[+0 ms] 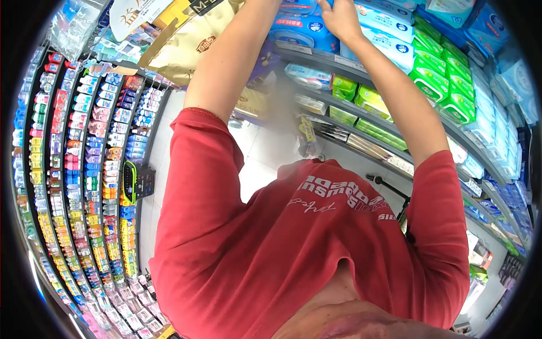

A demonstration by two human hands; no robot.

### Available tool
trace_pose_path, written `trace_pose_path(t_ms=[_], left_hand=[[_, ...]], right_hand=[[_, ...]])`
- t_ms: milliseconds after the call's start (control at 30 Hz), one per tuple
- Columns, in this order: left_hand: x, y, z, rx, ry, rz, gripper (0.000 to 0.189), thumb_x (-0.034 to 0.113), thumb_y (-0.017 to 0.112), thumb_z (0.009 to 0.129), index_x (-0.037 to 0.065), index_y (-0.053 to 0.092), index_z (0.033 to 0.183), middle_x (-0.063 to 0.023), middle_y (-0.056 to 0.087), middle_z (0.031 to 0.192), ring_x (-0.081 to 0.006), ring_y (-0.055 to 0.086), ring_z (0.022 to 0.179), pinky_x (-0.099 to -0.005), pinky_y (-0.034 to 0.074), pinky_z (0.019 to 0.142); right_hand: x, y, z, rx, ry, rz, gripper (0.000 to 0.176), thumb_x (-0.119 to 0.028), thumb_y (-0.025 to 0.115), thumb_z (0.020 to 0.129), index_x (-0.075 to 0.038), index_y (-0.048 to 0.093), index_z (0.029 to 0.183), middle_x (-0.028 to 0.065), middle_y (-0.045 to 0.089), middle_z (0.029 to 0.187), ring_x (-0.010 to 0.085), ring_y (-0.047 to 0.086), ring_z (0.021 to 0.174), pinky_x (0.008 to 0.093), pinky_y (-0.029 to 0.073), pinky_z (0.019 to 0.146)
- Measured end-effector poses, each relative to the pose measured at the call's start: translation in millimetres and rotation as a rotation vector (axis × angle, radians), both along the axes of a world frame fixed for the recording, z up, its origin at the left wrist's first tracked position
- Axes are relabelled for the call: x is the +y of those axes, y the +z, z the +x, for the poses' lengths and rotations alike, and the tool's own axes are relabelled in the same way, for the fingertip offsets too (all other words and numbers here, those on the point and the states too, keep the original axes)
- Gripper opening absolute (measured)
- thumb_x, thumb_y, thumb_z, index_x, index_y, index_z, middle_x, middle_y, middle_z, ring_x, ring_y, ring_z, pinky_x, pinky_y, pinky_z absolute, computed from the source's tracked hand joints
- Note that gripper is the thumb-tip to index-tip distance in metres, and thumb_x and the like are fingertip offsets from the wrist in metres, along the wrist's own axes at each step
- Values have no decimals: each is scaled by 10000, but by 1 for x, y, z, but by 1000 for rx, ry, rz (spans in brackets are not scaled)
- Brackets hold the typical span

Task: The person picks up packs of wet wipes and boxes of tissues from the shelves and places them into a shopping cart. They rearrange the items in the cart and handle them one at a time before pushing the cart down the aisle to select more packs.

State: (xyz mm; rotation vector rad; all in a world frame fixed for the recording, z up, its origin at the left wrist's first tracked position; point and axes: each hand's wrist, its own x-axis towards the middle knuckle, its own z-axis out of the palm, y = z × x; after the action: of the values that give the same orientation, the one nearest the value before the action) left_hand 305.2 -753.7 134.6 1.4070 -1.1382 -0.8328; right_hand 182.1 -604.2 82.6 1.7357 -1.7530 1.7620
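Both my arms in short red sleeves reach up to a high shelf. My right hand (pixel 340 20) lies against the blue and white soft packs (pixel 302 31) stacked on the top shelf (pixel 322 56). Its fingers run out past the top edge of the view, so its grip is hidden. My left forearm (pixel 237 56) rises beside it, and my left hand is cut off above the frame. A gold bag (pixel 192 42) hangs just left of that arm.
On the right, shelves hold green packs (pixel 437 79) and more blue packs (pixel 508 85), with price strips along the edges. On the left, a rack (pixel 84 169) carries several rows of small coloured boxes. A white tiled floor (pixel 254 152) lies between them.
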Motion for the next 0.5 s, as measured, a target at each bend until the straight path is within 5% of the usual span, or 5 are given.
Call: trace_pose_path(t_ms=[133, 233, 333, 433, 500], left_hand=[[47, -3, -6, -102, 168, -284, 532, 49, 593, 751, -71, 463, 1253, -305, 527, 1259, -403, 520, 1190, -373, 436, 990], [46, -29, -6, -269, 309, -574, 491, 85, 609, 771, -72, 485, 1219, -255, 604, 1141, -348, 620, 1026, -374, 512, 850], [71, -10, -4, 113, -43, -397, 704, -44, 451, 735, -128, 261, 1408, -291, 410, 1378, -341, 502, 1232, -376, 428, 1004], [110, 15, -8, 373, -130, -254, 693, -25, 524, 758, -111, 293, 1406, -267, 440, 1351, -308, 512, 1201, -354, 425, 1008], [106, 9, -4, 307, -141, -405, 661, 6, 604, 774, -97, 347, 1374, -238, 469, 1316, -283, 543, 1123, -368, 453, 963]], right_hand=[[28, 15, 3, 102, -135, 170, 600, -241, 625, 869, 115, 387, 1289, 349, 551, 1121, 458, 559, 1051, 480, 467, 892], [33, 20, 7, 96, -125, 314, 629, -291, 610, 882, 139, 381, 1279, 351, 586, 1055, 460, 608, 947, 486, 506, 808], [11, 6, 3, 100, -117, 297, 572, -260, 607, 878, 166, 423, 1212, 345, 607, 985, 455, 625, 893, 485, 518, 766], [15, 14, -5, 103, -68, 416, 487, -228, 604, 872, 143, 482, 1162, 326, 616, 976, 443, 630, 890, 473, 523, 773], [20, 12, -8, 97, -71, 486, 428, -210, 608, 865, 114, 529, 1133, 302, 627, 975, 432, 635, 880, 458, 529, 776]])
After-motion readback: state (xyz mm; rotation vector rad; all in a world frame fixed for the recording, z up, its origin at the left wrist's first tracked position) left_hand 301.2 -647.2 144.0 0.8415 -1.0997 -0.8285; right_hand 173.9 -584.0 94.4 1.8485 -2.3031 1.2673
